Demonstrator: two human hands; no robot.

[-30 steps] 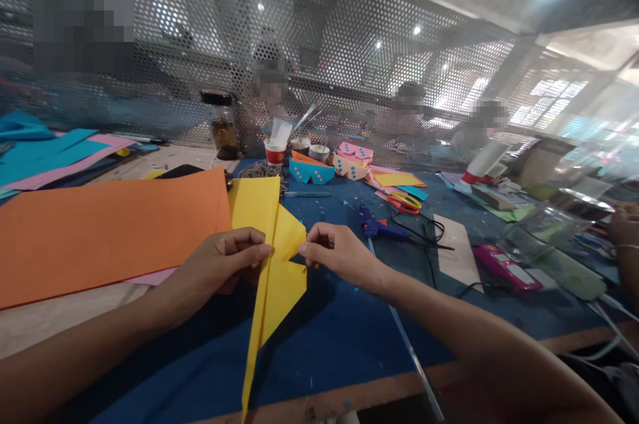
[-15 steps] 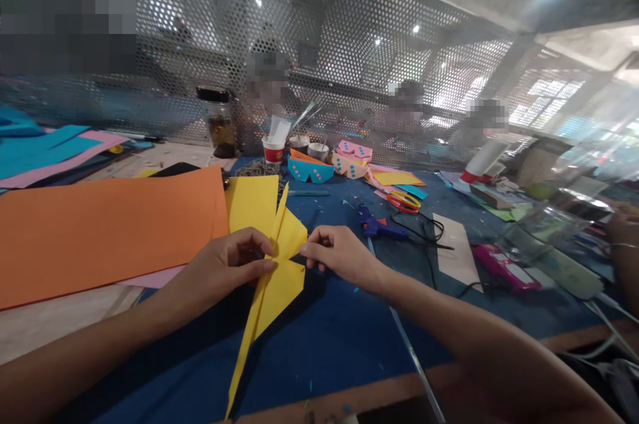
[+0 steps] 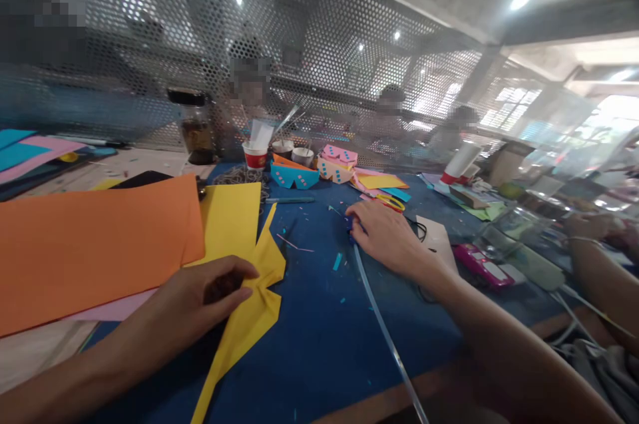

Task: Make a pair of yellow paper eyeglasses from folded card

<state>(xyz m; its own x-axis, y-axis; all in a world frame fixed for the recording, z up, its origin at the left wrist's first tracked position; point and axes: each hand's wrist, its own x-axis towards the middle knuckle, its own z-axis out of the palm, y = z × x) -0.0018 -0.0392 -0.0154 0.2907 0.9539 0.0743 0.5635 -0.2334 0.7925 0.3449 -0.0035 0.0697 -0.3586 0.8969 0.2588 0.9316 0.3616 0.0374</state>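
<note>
- Two hands in view, each on a different thing.
- Left hand (image 3: 200, 297): grip clamped on folded yellow paper shape with long pointed tail (image 3: 259, 307), thumb over fingers at its narrow waist.
- Paper shape held low over blue tabletop (image 3: 324, 337), overlapping the corner of a flat yellow sheet (image 3: 232, 221), near a big orange card sheet (image 3: 94, 244).
- Right hand (image 3: 387, 237): laid palm-down over blue glue gun (image 3: 351, 229), only a blue sliver showing at the fingertips. Cannot tell whether grip is closed on it or just resting.
- Thin clear strip (image 3: 384, 337) running from under that hand toward the near edge; too thin to identify.
- Orange-handled scissors (image 3: 392, 201) just beyond the right hand; black cord (image 3: 423, 231) beside it.
- Step, as a judgement: fold kept pinned by left while right goes for the glue gun.
- Next move calls for a firm hold on the gun's handle, cord kept off the scissors, nozzle brought to the pinched waist without loosening the left pinch.
- Co-worker's hand (image 3: 584, 227) far right, well apart.
</note>
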